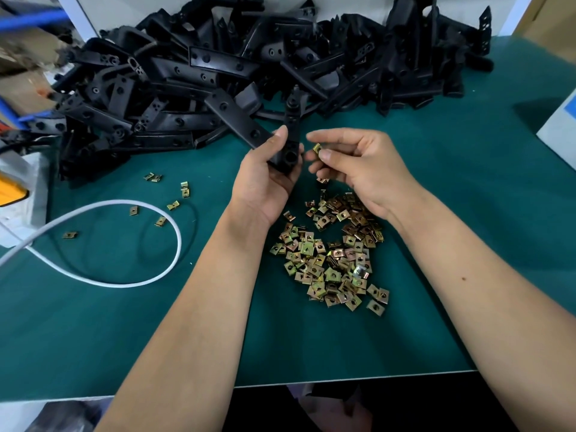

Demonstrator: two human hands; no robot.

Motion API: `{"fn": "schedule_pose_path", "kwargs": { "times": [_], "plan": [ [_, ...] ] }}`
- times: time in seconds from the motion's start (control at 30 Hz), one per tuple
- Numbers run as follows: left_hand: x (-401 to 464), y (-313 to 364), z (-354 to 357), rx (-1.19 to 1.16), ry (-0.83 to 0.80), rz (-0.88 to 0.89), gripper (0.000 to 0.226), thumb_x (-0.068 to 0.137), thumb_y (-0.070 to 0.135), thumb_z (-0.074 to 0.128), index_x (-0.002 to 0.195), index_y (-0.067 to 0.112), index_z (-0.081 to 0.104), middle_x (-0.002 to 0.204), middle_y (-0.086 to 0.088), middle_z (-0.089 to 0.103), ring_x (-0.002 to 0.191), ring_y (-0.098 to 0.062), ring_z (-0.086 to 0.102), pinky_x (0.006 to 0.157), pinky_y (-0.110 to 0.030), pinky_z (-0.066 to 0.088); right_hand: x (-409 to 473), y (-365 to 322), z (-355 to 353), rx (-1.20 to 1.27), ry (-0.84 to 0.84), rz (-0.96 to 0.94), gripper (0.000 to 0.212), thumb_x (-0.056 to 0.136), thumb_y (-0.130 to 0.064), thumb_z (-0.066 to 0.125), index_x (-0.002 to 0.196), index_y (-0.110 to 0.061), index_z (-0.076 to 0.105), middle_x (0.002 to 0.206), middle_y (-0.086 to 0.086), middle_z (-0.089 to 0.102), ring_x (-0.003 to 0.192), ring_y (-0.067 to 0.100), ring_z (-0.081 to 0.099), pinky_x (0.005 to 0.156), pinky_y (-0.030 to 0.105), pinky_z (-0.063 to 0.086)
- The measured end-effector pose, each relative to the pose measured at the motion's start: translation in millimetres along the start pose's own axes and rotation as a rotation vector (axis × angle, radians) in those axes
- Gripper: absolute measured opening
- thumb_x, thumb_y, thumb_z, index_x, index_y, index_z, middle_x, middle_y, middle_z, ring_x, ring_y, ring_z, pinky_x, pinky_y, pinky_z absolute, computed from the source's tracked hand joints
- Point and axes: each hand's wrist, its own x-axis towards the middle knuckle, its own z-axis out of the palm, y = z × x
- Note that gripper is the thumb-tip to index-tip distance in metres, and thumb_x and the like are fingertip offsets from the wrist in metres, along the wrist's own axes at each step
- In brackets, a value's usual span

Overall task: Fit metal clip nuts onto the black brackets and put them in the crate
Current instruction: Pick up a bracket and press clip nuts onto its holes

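light: even, bright | shadows: soft | edges: wide-angle bowed, corners blurred

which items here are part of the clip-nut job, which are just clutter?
Job: black plastic bracket in left hand; brass-coloured metal clip nut in right hand; clip nut heap; bracket pile.
Clutter: white cable loop; cardboard box.

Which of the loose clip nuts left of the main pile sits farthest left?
The single clip nut outside the white cable loop, nearest the table's left edge; the other strays lie farther right.
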Motion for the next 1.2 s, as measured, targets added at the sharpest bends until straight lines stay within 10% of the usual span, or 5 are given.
{"fn": "schedule_pose_path", "kwargs": {
  "times": [0.17, 0.57, 1.2],
  "plan": [
    [0.1, -2.2, 2.0, 0.043, -0.002, 0.009, 0.012, 0.096, 0.016, 0.068, 0.1, 0.007, 0.062, 0.088, -0.011, 0.063, 0.085, -0.027, 0.063, 0.088, -0.037, 0.055, -2.3, -1.4, 4.7, 0.002, 0.038, 0.018, 0.017, 0.095, 0.007, 0.065, 0.107, -0.003, 0.072, 0.093, 0.019, 0.078, 0.079, 0.028, 0.076, 0.067, 0.026, 0.06],
    [-0.1, -6.4, 4.9, 0.06, -0.033, 0.039, 0.008, 0.091, 0.006, 0.068, 0.095, 0.012, 0.065, 0.085, 0.0, 0.073, 0.077, -0.013, 0.07, 0.068, -0.026, 0.056, -2.0, 4.4, 14.6, -0.099, 0.242, 0.021, 0.014, 0.085, -0.008, 0.082, 0.092, -0.019, 0.081, 0.082, -0.006, 0.076, 0.075, 0.005, 0.065, 0.072, 0.021, 0.052],
    [-0.8, -8.3, 7.3, -0.018, -0.07, 0.021, 0.005, 0.094, 0.003, 0.064, 0.094, 0.008, 0.062, 0.081, -0.005, 0.068, 0.075, -0.02, 0.066, 0.072, -0.034, 0.057, -4.5, -5.7, 19.0, 0.111, 0.238, 0.171, 0.006, 0.09, 0.003, 0.072, 0.088, -0.002, 0.075, 0.074, 0.009, 0.074, 0.062, 0.013, 0.066, 0.058, 0.022, 0.055]
  ]
}}
